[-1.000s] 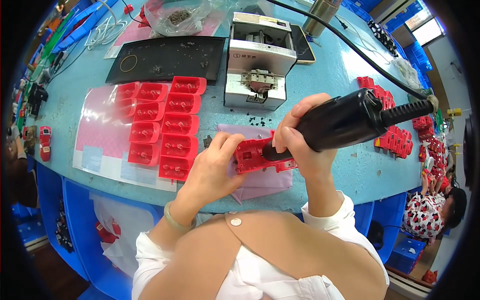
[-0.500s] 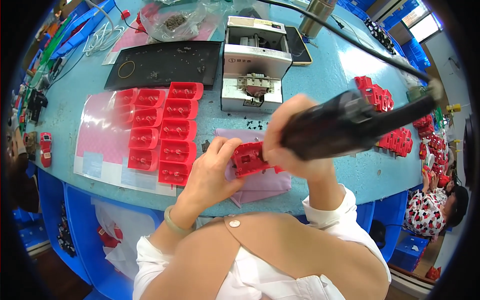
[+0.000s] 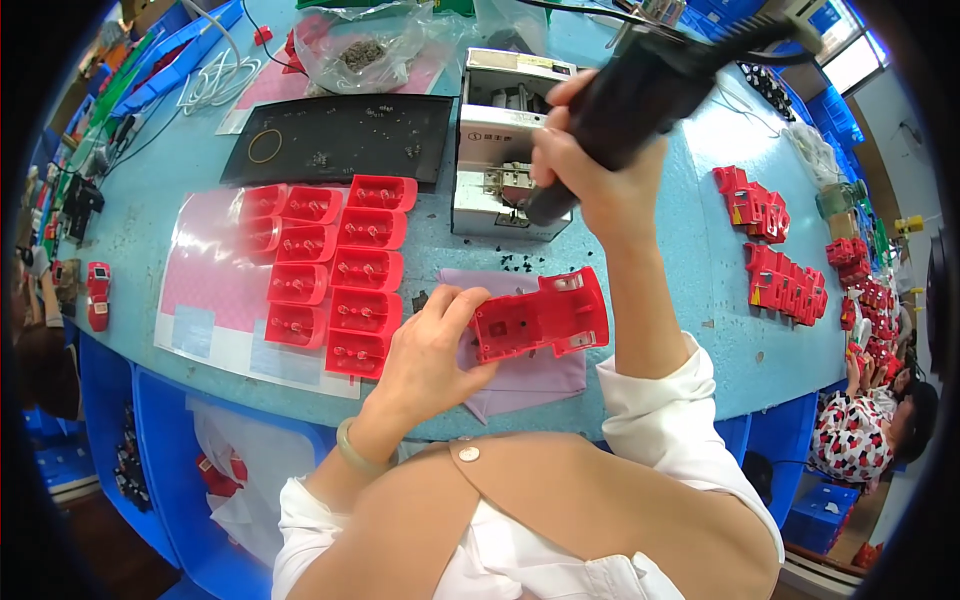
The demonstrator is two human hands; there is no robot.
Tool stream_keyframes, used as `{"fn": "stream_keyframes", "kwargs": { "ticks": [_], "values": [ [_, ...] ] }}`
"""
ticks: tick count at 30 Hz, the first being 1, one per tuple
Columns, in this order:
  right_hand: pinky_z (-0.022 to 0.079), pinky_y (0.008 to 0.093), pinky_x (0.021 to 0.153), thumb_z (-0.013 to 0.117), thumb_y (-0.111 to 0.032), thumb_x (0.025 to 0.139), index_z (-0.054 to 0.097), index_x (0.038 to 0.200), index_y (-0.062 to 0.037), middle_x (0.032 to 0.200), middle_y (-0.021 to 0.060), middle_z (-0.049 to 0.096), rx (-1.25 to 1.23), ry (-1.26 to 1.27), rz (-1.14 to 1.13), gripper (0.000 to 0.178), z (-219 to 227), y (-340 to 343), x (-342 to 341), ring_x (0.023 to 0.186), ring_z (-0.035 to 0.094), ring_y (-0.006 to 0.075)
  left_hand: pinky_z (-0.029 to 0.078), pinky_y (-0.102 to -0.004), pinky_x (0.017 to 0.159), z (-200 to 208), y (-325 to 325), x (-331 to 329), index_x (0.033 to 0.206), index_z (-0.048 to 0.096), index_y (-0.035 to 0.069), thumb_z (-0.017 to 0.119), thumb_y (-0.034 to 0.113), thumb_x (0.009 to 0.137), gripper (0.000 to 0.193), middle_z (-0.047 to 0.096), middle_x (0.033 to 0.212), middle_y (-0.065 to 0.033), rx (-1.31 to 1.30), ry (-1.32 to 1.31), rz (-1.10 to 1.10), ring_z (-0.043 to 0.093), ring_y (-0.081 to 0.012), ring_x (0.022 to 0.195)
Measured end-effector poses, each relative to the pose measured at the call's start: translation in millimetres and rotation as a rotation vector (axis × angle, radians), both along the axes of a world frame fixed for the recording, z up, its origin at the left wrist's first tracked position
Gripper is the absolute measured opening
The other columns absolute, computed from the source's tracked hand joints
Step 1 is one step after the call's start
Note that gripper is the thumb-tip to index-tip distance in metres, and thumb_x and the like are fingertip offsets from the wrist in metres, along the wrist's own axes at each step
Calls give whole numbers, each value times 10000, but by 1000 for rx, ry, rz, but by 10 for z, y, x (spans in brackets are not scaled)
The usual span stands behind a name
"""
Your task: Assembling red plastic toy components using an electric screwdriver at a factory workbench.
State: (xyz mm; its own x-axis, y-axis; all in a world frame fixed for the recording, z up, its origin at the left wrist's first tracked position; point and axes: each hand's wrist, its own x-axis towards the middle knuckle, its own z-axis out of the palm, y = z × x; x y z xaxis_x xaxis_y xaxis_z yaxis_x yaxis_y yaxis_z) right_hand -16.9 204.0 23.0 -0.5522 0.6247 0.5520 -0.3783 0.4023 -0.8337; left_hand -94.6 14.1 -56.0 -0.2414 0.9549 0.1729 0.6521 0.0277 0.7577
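Observation:
My left hand (image 3: 430, 345) grips the left end of a red plastic housing (image 3: 540, 318), its thumb and fingers on either side of it. The housing lies over a folded lilac cloth (image 3: 545, 373), its hollow side with openings facing up. My right hand (image 3: 605, 170) is closed around a black electric screwdriver (image 3: 640, 95), slightly blurred. The screwdriver's lower end points down at the front of a white screw feeder (image 3: 490, 145), by its metal rail; the very tip cannot be made out. Small black screws (image 3: 518, 263) lie scattered between the feeder and the cloth.
Red plastic shells (image 3: 365, 268) stand in rows at left on a pink and white sheet (image 3: 205, 260). Behind them lies a black mat (image 3: 340, 135) with a rubber band. Red assembled parts (image 3: 785, 285) sit in rows at right. A cable hangs from the screwdriver's top.
My right hand has lifted the screwdriver off the housing and carried it up and forward to the screw feeder. The housing now shows whole, still in my left hand.

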Motion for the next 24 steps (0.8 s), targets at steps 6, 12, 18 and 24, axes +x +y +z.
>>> {"fn": "stream_keyframes", "kwargs": {
  "ticks": [6,12,18,24],
  "values": [
    [474,262,518,588,75,725,515,937,32,642,56,557,149,207,-87,229,-38,51,-140,510,549,133,502,-394,690,32,-2,-17,1120,507,87,751,107,602,573,535,1011,-111,17,26,8,594,-312,842],
    [473,278,512,584,65,723,484,997,32,627,56,535,37,-18,-12,294,17,48,-172,486,530,136,500,-398,688,50,-32,21,1118,507,90,751,107,599,574,535,1006,-109,10,-1,14,593,-310,837],
    [472,292,499,565,73,721,447,1035,19,607,62,521,-168,17,38,340,233,-365,129,455,503,141,503,-364,697,22,-58,-40,1115,517,69,741,72,589,572,538,1011,-123,-2,12,12,592,-313,865],
    [470,288,479,519,124,692,403,993,-21,585,68,499,-137,-58,67,353,-41,-621,337,461,502,148,500,-370,687,-93,-67,-61,1128,512,78,752,72,582,597,534,1012,-124,29,-1,7,586,-319,857]
  ]
}}
